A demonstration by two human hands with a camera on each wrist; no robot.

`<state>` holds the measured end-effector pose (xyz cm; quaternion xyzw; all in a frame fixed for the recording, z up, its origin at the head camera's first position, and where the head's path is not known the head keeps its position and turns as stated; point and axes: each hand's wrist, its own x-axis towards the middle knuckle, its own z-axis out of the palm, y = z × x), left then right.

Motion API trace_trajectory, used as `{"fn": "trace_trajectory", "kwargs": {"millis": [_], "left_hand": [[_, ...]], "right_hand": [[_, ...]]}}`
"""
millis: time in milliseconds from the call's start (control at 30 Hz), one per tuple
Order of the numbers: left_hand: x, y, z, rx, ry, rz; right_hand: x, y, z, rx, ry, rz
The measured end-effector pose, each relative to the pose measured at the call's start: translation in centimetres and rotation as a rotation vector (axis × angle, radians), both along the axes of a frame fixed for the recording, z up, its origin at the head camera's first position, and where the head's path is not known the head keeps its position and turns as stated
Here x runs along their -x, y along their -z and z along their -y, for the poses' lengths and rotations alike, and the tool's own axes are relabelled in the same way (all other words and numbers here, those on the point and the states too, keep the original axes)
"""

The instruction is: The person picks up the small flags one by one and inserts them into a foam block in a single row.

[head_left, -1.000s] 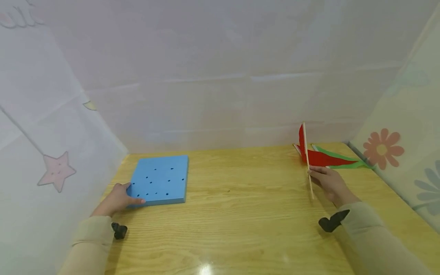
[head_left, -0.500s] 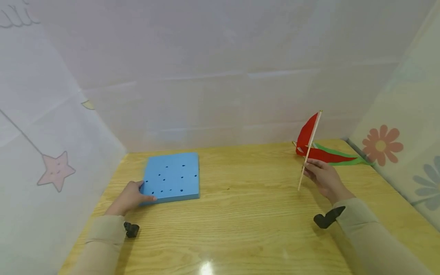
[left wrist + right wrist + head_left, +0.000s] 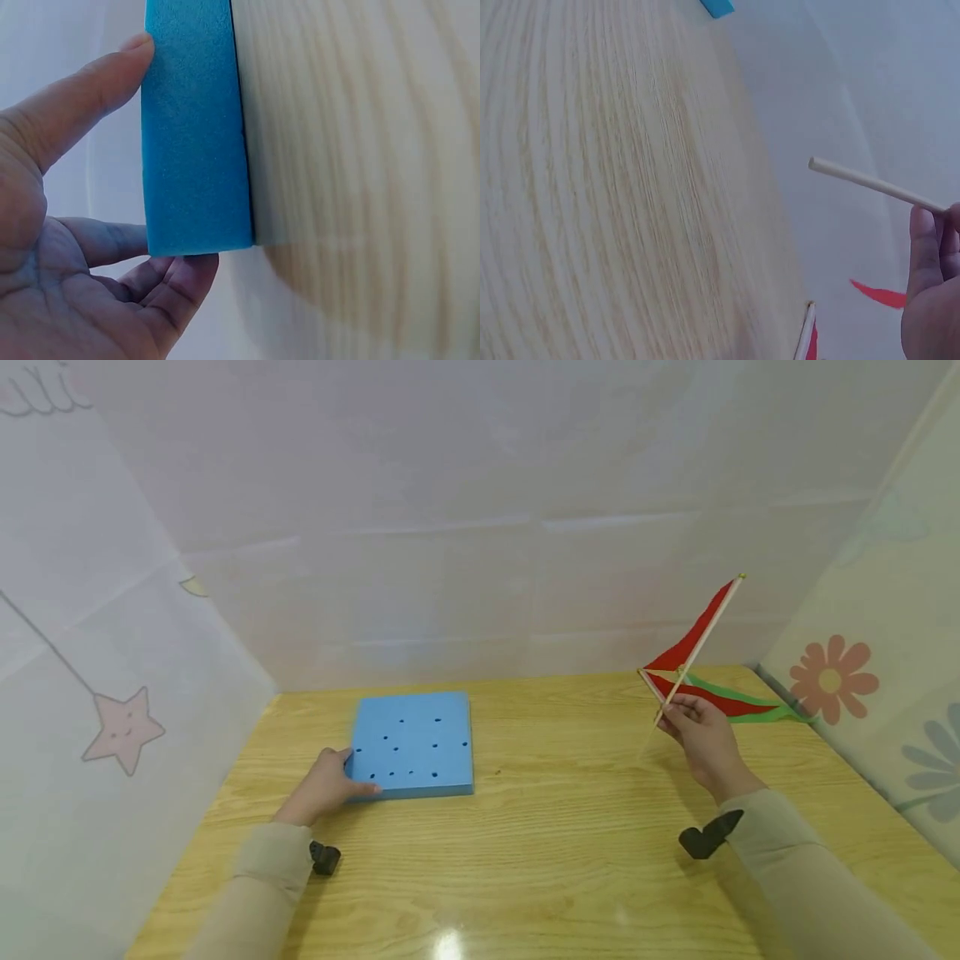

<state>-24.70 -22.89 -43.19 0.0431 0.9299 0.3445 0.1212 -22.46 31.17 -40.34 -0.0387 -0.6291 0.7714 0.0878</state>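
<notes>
My left hand [image 3: 324,785] holds the near left corner of a blue square foam board [image 3: 417,735], which lies on the table and has several small holes in its top. In the left wrist view the thumb presses one face of the board [image 3: 195,150] and the other fingers curl against its end. My right hand [image 3: 705,739] pinches the lower part of a wooden stick carrying a red pennant flag [image 3: 693,637]. The stick leans to the right, its bare lower end pointing down and left. In the right wrist view that stick end [image 3: 855,178] shows beyond the fingers.
On the table [image 3: 525,843] behind my right hand lie another red pennant flag [image 3: 720,700] and a green one [image 3: 765,717], partly overlapping. Patterned cloth walls [image 3: 480,527] stand around the back and both sides.
My left hand has slid the blue board to the right along the table. My right hand has lifted the red flag slightly and tilted its top to the right.
</notes>
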Motion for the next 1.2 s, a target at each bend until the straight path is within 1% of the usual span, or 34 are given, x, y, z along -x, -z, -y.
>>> {"fn": "trace_trajectory", "kwargs": {"millis": [167, 300, 467, 633, 733, 767, 967, 1067, 1200], "left_hand": [[0.2, 0.3, -1.7, -0.003, 0.01, -0.024], [0.5, 0.7, -3.1, -0.024, 0.009, -0.031], [0.5, 0.9, -4.8, -0.028, -0.003, -0.044], [0.4, 0.8, -6.8, -0.017, 0.002, -0.066], [0.3, 0.8, -8.3, -0.006, 0.011, -0.085], [0.3, 0.8, -8.7, -0.005, 0.012, -0.089], [0.0, 1.1, -11.0, -0.006, 0.016, -0.103], [0.0, 1.1, -11.6, -0.008, 0.019, -0.105], [0.1, 0.8, -12.4, -0.028, 0.02, -0.114]], "right_hand": [[0.5, -0.4, 1.0, -0.084, 0.05, -0.005], [0.7, -0.4, 1.4, -0.139, 0.059, 0.002], [0.6, -0.2, 1.6, -0.157, 0.062, -0.006], [0.5, 0.0, 1.7, -0.162, 0.063, -0.017], [0.7, -0.1, 2.0, -0.201, 0.072, -0.016], [0.8, -0.2, 2.2, -0.229, 0.077, -0.016], [1.4, -0.3, 3.7, -0.401, 0.117, -0.009], [1.8, -0.2, 4.7, -0.424, 0.134, -0.02], [2.6, 0.0, 6.2, -0.433, 0.159, -0.069]]}}
